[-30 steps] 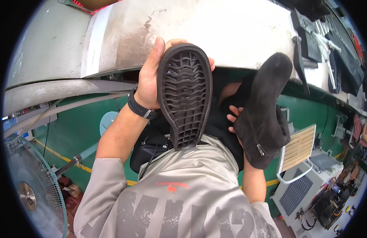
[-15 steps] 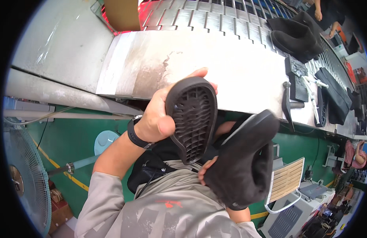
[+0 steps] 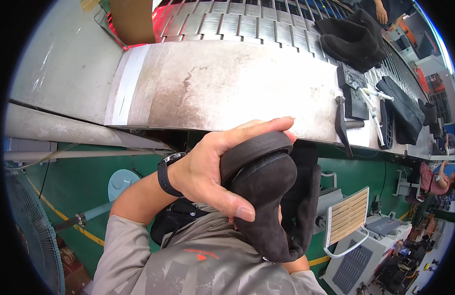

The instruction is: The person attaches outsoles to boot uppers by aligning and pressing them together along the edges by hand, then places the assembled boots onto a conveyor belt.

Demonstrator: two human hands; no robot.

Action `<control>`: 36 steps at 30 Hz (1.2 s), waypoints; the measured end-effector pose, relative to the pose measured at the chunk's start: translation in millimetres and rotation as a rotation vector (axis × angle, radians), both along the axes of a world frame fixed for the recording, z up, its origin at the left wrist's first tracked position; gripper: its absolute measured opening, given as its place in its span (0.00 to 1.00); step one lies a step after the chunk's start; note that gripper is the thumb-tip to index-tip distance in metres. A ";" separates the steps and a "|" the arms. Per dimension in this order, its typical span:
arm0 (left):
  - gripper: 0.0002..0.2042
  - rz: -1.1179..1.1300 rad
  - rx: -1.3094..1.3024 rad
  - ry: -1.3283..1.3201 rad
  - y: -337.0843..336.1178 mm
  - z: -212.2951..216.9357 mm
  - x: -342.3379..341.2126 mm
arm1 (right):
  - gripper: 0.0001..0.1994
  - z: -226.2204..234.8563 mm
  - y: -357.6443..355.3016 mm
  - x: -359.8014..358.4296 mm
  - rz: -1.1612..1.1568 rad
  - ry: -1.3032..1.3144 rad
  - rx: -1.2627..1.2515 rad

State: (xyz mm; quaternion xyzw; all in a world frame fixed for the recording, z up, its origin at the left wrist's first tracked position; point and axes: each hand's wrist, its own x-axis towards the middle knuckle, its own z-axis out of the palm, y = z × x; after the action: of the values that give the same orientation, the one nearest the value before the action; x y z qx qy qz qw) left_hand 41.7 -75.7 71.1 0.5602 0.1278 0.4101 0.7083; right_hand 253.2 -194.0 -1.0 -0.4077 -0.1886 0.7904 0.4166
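Observation:
My left hand [image 3: 208,169] is closed around a black rubber shoe sole [image 3: 254,150], thumb on the near side and fingers over the far side. The sole is set against the underside of a black suede boot upper [image 3: 267,189], at its rounded end; a narrow gap shows between the two on the right. The upper is tilted, its soft shaft [image 3: 308,216] folding down on the right. My right hand is almost wholly hidden behind the upper, which it supports from below; only a sliver of skin and the right forearm [image 3: 296,265] show.
A metal bench ledge [image 3: 213,88] runs ahead, with a slatted conveyor [image 3: 227,24] behind it. To the right lie a hammer [image 3: 341,125], a black block [image 3: 354,93], white-handled brushes [image 3: 372,108] and more black boots [image 3: 355,42]. A fan [image 3: 33,221] stands left, a wooden-slatted chair [image 3: 348,216] right.
My left hand has turned the sole from tread-side showing to lying against the boot upper. The upper has moved left and tipped, bringing both parts together. The view has shifted slightly.

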 end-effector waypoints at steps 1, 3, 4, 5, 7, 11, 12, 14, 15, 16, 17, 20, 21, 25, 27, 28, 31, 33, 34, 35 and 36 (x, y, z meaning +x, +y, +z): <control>0.64 0.005 0.049 0.013 0.2 -0.7 -0.7 | 0.31 -1.0 -0.4 -1.8 0.011 0.000 -0.007; 0.63 0.005 0.032 0.014 -1.4 -1.2 -1.5 | 0.30 -2.4 -2.3 -4.0 0.021 0.005 -0.014; 0.63 0.001 0.017 0.015 -2.0 -1.7 -1.6 | 0.30 -3.4 -2.5 -4.3 0.025 0.002 -0.014; 0.63 0.001 0.013 0.017 -2.4 -1.9 -1.7 | 0.30 -2.5 -2.3 -4.9 0.029 0.003 -0.016; 0.62 -0.006 0.019 0.022 -1.3 -2.0 -2.5 | 0.29 -0.7 -2.0 -7.1 0.032 0.003 -0.027; 0.61 -0.025 0.032 0.026 1.0 -3.8 -1.7 | 0.28 2.2 -3.2 -7.9 0.027 -0.005 -0.034; 0.61 -0.014 0.016 0.014 0.9 -5.1 -0.6 | 0.28 1.8 -2.5 -8.1 0.027 -0.004 -0.038; 0.61 -0.004 -0.004 0.001 -0.4 -5.3 0.0 | 0.28 2.5 -3.1 -8.8 0.034 -0.004 -0.045; 0.60 -0.009 -0.023 0.012 -1.2 -3.8 -0.4 | 0.28 2.5 -4.8 -9.1 0.037 -0.007 -0.052; 0.60 -0.012 -0.029 0.019 -1.6 -2.4 -0.4 | 0.27 0.0 -5.8 -9.4 0.035 -0.004 -0.055; 0.60 -0.016 -0.038 0.023 -1.6 -1.1 -0.8 | 0.27 0.7 -6.8 -9.7 0.036 -0.009 -0.056; 0.59 -0.015 -0.090 0.029 -1.9 -0.1 -0.6 | 0.27 3.2 -4.0 -8.4 0.027 -0.027 -0.039; 0.59 -0.006 -0.085 0.018 -2.5 -1.4 0.6 | 0.27 5.4 -3.7 -8.1 0.024 -0.035 -0.037; 0.58 0.001 -0.041 0.018 -0.5 -4.2 1.5 | 0.26 12.5 0.6 -4.2 -0.015 -0.072 -0.003; 0.58 0.001 -0.040 0.011 -0.2 -5.1 2.4 | 0.26 15.1 3.5 -1.3 -0.031 -0.089 0.014; 0.58 0.001 -0.046 0.005 -0.3 -5.3 2.6 | 0.26 15.5 3.4 0.6 -0.038 -0.098 0.024; 0.58 0.007 -0.053 0.001 -0.5 -5.3 2.1 | 0.25 14.1 4.6 -0.2 -0.035 -0.101 0.025; 0.57 0.010 -0.051 0.018 -0.6 -4.0 0.5 | 0.25 10.5 3.0 -4.0 -0.011 -0.088 0.009; 0.57 0.005 -0.052 0.022 0.4 -3.7 1.0 | 0.25 9.3 1.9 -6.1 0.001 -0.087 -0.004; 0.57 0.006 -0.051 0.029 0.1 -3.3 0.7 | 0.25 7.4 0.6 -8.7 0.016 -0.079 -0.018; 0.57 0.018 -0.089 0.032 -0.9 -3.2 1.3 | 0.25 6.6 -0.7 -10.3 0.026 -0.075 -0.028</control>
State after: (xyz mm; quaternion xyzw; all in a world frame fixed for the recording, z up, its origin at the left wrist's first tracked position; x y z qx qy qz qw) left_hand 43.0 -76.6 67.9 0.5336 0.1623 0.4013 0.7266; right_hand 242.9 -194.7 5.6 -0.4403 -0.1981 0.7826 0.3930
